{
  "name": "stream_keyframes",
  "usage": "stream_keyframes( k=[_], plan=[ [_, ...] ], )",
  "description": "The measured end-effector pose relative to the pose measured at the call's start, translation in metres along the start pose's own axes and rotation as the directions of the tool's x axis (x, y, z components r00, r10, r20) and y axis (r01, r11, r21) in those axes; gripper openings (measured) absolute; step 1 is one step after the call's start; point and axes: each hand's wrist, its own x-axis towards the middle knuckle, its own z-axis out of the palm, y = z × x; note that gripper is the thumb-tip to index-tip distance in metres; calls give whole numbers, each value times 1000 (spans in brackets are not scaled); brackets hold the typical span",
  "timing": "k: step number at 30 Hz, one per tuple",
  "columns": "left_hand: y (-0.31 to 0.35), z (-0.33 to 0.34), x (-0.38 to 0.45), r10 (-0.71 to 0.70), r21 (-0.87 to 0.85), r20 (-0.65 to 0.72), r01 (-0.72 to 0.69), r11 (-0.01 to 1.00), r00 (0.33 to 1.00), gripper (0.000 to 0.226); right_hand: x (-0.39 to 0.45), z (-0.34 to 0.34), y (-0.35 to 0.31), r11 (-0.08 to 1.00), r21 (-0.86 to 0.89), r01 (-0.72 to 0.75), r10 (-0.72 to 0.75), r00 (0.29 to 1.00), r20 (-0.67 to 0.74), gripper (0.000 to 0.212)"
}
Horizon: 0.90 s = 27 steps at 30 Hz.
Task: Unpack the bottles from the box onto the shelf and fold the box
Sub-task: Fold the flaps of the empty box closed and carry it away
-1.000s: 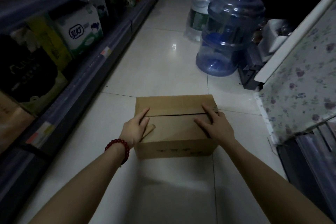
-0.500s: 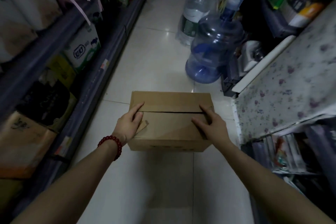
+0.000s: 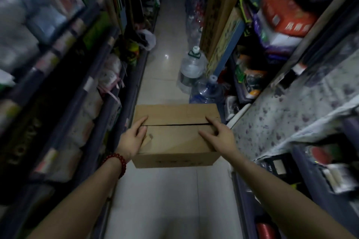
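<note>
Both hands, left hand [image 3: 134, 139] and right hand [image 3: 219, 136], hold the closed box [image 3: 174, 141] by its ends. Bottles inside likely make it heavy; supporting underneath seems safer.

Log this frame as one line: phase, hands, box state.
phase: carrying | left hand + right hand: gripping box ends | flaps closed | bottles: none visible
</note>
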Motion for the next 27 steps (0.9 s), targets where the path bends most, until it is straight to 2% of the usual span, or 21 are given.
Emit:
stream_keyframes(
  k=[3,7,9,14,19,27],
  plan=[
    [53,-39,-15,45,-2,-9,-45,999,999,40,-8,-35,-56,1000,-12,-7,7,1000,-5,70],
    [102,-77,-21,82,0,-35,-82,997,996,39,-16,-66,-111,1000,7,10,-10,999,-48,78],
    [113,-88,-19,97,30,-31,-96,995,995,39,-18,-72,-126,1000,-2,18,-18,997,-72,79],
    [125,-97,4,142,30,-1,-142,989,990,40,-6,-79,-140,1000,-5,14,-14,994,-112,65],
    [129,-94,59,123,36,14,-123,992,992,41,44,-78,-145,1000,-23,-5,2,995,-100,65],
    [159,-101,178,72,49,-21,-71,996,997,41,180,-83,-161,999,-51,14,-15,999,-34,65]
  ],
)
